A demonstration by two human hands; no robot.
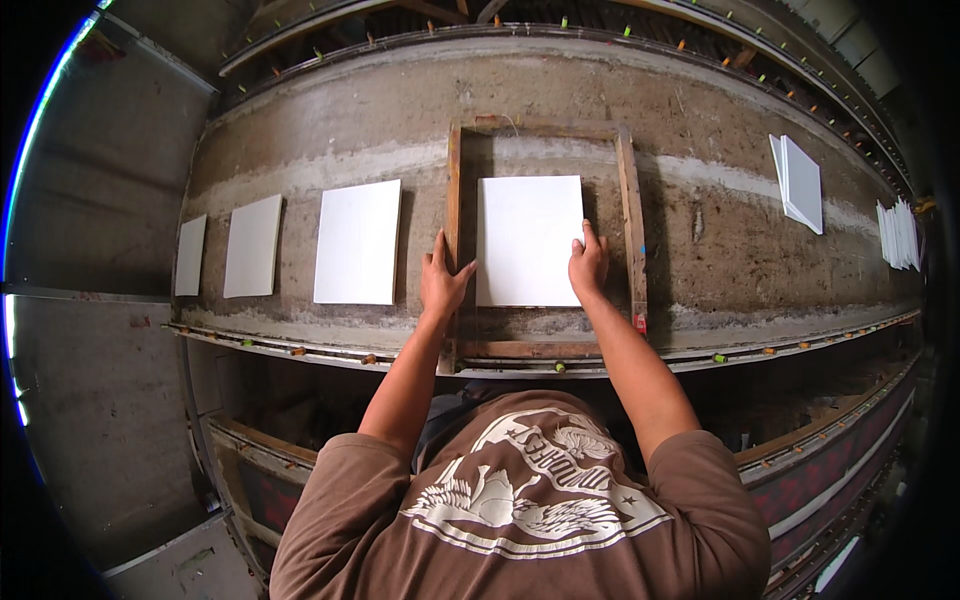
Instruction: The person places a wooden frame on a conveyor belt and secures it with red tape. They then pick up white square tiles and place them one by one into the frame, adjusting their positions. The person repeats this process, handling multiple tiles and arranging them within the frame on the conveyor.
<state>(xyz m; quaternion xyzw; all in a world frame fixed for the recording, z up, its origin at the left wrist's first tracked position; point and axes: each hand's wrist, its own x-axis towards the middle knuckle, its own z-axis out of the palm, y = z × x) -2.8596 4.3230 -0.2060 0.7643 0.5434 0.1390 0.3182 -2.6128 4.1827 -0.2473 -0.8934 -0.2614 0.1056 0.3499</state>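
A white rectangular panel [530, 240] lies flat inside the outline of a worn wooden frame [628, 185] on the long table. My left hand [443, 285] straddles the frame's left bar, index finger stretched out beyond it. Its thumb is spread across to the panel's left edge. At the panel's right edge is my right hand [590, 265], thumb over the edge and index finger along it. Whether mesh spans the frame cannot be told.
Left of the frame, three more white panels [357, 242] lie in a row on the stained table [720, 270]. Far right are a small stack of panels [803, 185] and a white pile [898, 236]. A rail with coloured pegs [720, 358] runs along the near edge.
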